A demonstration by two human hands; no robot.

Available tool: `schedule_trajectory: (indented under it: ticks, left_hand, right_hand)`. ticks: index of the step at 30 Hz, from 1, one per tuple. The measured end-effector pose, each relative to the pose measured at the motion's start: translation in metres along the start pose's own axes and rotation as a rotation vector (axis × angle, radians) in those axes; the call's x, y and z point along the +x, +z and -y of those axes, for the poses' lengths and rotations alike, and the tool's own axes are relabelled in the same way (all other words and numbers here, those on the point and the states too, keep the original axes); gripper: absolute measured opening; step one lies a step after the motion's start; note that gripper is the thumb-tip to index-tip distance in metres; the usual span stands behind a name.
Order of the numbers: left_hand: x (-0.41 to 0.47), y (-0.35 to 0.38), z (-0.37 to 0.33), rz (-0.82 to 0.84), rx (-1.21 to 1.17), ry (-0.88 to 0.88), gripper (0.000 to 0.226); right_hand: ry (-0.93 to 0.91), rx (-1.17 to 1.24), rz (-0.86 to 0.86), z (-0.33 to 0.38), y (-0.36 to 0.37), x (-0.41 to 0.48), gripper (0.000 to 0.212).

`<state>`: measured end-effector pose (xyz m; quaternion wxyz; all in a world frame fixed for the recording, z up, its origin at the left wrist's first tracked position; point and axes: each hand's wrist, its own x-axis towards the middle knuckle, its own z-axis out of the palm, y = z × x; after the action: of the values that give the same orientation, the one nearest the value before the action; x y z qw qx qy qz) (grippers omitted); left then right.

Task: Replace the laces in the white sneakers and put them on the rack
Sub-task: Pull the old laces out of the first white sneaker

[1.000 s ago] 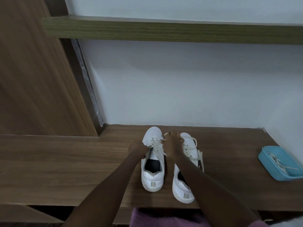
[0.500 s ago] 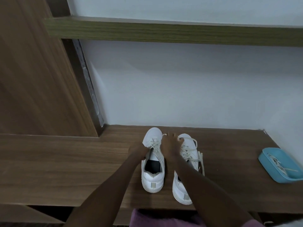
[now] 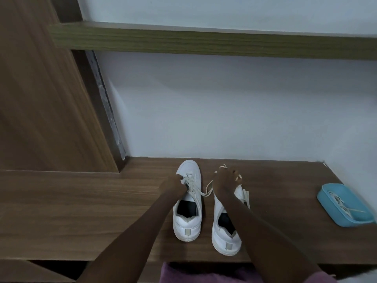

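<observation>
Two white sneakers stand side by side on a brown wooden shelf [image 3: 81, 211], toes toward the wall. My left hand [image 3: 173, 185] rests on the left sneaker [image 3: 188, 221], pinching its cream lace [image 3: 193, 187] at the eyelets. My right hand [image 3: 225, 181] is closed on the free end of that lace, held above the front of the right sneaker [image 3: 225, 237]. The lace runs slack between both hands. Loose lace ends hang off the right sneaker's outer side.
A blue tray [image 3: 344, 204] with other laces in it sits at the shelf's right end. A white wall stands just behind the sneakers. An upper shelf [image 3: 204, 40] crosses overhead, and a wooden panel [image 3: 40, 99] rises at the left.
My right hand has moved right, away from the left sneaker and over the right one, drawing the lace out. My left hand has stayed on the left sneaker.
</observation>
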<state>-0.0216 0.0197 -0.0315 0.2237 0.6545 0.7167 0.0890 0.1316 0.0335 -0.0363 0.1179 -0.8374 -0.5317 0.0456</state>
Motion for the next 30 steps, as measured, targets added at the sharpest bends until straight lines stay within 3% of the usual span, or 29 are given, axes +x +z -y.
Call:
schedule_trajectory:
  ticks: [3, 7, 12, 17, 21, 26, 30]
  left_hand:
    - [0.004, 0.005, -0.005, -0.029, 0.191, 0.167, 0.037]
    - [0.008, 0.011, -0.007, -0.025, 0.248, 0.194, 0.032]
    - [0.009, 0.01, -0.006, -0.068, 0.303, 0.226, 0.026]
    - [0.009, 0.013, -0.005, -0.09, 0.214, 0.218, 0.024]
    - [0.007, 0.013, -0.007, -0.115, 0.051, 0.121, 0.022]
    - [0.014, 0.016, 0.0, -0.109, -0.372, -0.122, 0.016]
    - [0.02, 0.016, 0.015, 0.08, -0.831, -0.181, 0.018]
  right_hand:
    - [-0.248, 0.019, 0.058, 0.008, 0.008, -0.009, 0.028]
    - [-0.457, 0.292, 0.235, 0.013, 0.016, -0.021, 0.022]
    - [-0.449, 0.365, 0.261, 0.016, 0.02, -0.027, 0.014]
    - [-0.407, 0.38, 0.274, 0.014, 0.021, -0.026, 0.015]
    - [-0.366, 0.399, 0.28, 0.014, 0.022, -0.024, 0.019]
    - [-0.372, 0.465, 0.292, 0.016, 0.023, -0.02, 0.024]
    - [-0.41, 0.486, 0.351, 0.026, 0.024, -0.015, 0.019]
